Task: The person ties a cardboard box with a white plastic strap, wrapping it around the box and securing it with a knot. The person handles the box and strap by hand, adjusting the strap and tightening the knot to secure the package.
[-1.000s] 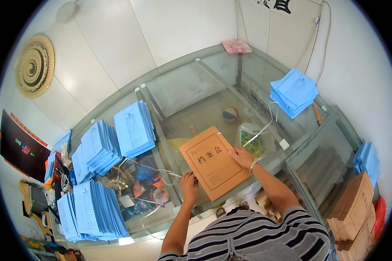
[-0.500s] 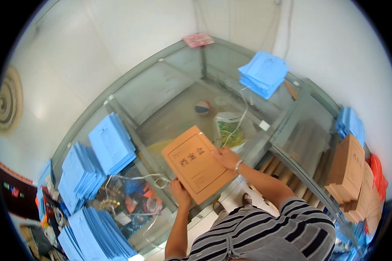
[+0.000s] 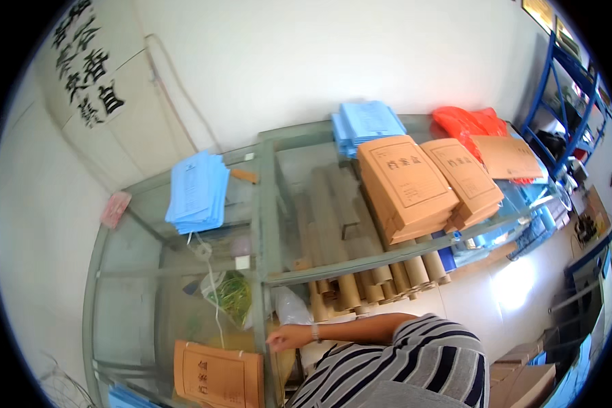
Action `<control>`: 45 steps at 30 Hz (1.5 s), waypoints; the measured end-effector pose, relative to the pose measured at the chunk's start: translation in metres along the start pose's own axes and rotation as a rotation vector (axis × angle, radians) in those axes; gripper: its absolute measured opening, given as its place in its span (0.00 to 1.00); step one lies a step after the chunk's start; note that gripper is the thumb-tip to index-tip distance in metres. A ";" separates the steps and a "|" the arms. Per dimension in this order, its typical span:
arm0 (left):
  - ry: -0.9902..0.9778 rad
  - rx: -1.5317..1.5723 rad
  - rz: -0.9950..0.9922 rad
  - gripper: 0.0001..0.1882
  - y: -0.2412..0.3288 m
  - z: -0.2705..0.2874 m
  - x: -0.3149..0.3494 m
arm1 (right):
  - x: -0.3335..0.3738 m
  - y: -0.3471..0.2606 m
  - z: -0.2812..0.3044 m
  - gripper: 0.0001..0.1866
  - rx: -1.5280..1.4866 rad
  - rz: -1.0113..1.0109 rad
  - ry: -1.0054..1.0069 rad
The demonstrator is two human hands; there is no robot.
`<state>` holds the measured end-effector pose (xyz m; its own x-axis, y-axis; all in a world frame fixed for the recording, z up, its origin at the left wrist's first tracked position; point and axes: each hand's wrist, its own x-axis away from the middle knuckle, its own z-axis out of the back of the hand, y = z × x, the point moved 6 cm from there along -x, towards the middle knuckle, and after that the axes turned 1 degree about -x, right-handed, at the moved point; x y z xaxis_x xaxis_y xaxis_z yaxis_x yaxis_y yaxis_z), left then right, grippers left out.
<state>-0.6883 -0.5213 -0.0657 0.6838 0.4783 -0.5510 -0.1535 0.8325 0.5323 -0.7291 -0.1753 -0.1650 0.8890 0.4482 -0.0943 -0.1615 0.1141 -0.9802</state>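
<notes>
One brown folder (image 3: 217, 375) is seen at the lower left on the glass counter (image 3: 265, 204), just left of the right hand (image 3: 287, 338), whose fingers are loosely curled and hold nothing. The left hand is out of view. Two blue paper stacks (image 3: 198, 192) and three brown box files (image 3: 404, 185) lie higher up. Cardboard tubes (image 3: 360, 289) are stored under the glass.

Matt brown card folder (image 3: 217, 374), glass counter (image 3: 183, 299)

Right hand (image 3: 287, 337) beside brown folder (image 3: 217, 375)
</notes>
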 end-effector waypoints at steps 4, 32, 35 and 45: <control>-0.186 0.476 0.154 0.19 0.085 -0.069 0.016 | 0.147 0.012 0.115 0.16 0.132 -0.322 0.516; -1.937 1.275 0.277 0.37 0.611 -0.265 0.306 | 0.417 -0.026 0.324 0.30 -0.675 -0.041 1.766; -1.964 1.362 0.320 0.35 0.605 -0.287 0.289 | 0.410 -0.018 0.310 0.31 -0.658 -0.072 1.633; -2.046 1.337 0.289 0.37 0.673 -0.330 0.259 | 0.365 -0.045 0.421 0.40 -0.628 0.123 1.446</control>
<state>-0.8504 0.2547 -0.0627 0.3931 -0.9054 0.1604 -0.5487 -0.0909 0.8311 -0.5775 0.3562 -0.0821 0.5844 -0.8046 0.1054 -0.3906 -0.3928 -0.8325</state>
